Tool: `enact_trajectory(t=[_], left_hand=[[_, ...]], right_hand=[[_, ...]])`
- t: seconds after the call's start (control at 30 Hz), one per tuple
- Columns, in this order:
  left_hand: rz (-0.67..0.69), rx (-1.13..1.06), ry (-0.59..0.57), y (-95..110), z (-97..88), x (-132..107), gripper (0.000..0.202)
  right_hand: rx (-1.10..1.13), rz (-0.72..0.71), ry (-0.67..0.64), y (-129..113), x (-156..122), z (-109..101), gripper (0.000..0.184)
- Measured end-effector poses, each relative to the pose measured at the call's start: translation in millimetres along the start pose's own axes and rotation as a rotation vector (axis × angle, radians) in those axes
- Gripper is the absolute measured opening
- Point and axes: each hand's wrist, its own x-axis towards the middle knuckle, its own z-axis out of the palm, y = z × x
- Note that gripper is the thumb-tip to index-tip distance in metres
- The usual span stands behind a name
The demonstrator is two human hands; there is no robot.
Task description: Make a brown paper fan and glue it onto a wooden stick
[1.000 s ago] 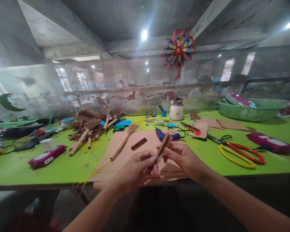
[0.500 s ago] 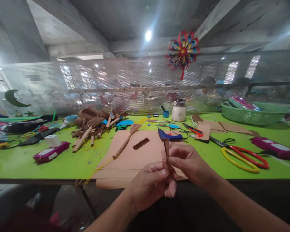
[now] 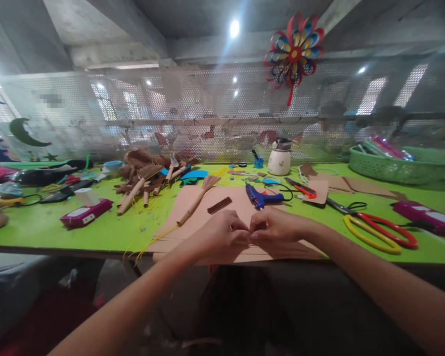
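Note:
My left hand [image 3: 222, 233] and my right hand [image 3: 276, 226] meet fingertip to fingertip above stacked light-brown paper sheets [image 3: 187, 200]. Both are closed in a pinch, knuckles up. The brown paper strip seen between them a moment earlier is now hidden by the fingers. Just beyond the hands lies a small dark-brown pleated paper piece [image 3: 219, 205]. A rolled paper piece with a fringed end [image 3: 195, 205] and yellow strings rests on the sheets to the left. The blue glue gun [image 3: 263, 197] lies right behind my right hand.
Scissors with red and yellow handles [image 3: 380, 231] lie to the right, near a purple power strip [image 3: 428, 217]. A green basket [image 3: 400, 165] and a white bottle [image 3: 279, 159] stand farther back. Brown paper rolls [image 3: 135, 193] are heaped at left, with another purple power strip [image 3: 85, 213] nearby.
Both hands have moved up and forward over the sheets, turning knuckles up with fingertips together. The upright brown strip no longer shows. The view has tilted down slightly.

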Motion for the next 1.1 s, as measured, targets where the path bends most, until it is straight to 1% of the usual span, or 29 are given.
enact_trajectory(t=[0.07,0.13,0.23,0.43,0.57,0.67,0.77,0.97,1.1], left_hand=[[0.004,0.084,-0.004,-3,9.8,0,0.025],[-0.001,0.120,0.006,-5,14.1,0,0.024],[-0.001,0.143,0.014,-8,14.2,0,0.020],[0.013,0.199,0.044,-9,18.1,1,0.021],[0.051,0.224,0.049,-7,20.4,2,0.021],[0.068,0.236,0.043,-6,20.4,3,0.021],[0.094,0.243,0.054,-6,20.8,2,0.021],[0.129,0.236,0.055,-10,21.2,-1,0.021],[0.140,0.215,0.058,-12,19.6,-2,0.018]], right_hand=[[-0.018,-0.011,0.007,3,4,5,0.021],[-0.021,-0.016,0.035,4,5,9,0.021],[-0.026,-0.041,0.089,6,4,13,0.018],[-0.032,-0.170,0.197,15,0,21,0.016],[-0.087,-0.212,0.243,13,-3,22,0.017],[-0.160,-0.222,0.228,8,-4,20,0.017],[-0.231,-0.200,0.212,3,-3,18,0.016],[-0.333,-0.190,0.112,0,-1,13,0.017],[-0.352,-0.167,0.066,-1,-2,9,0.017]])
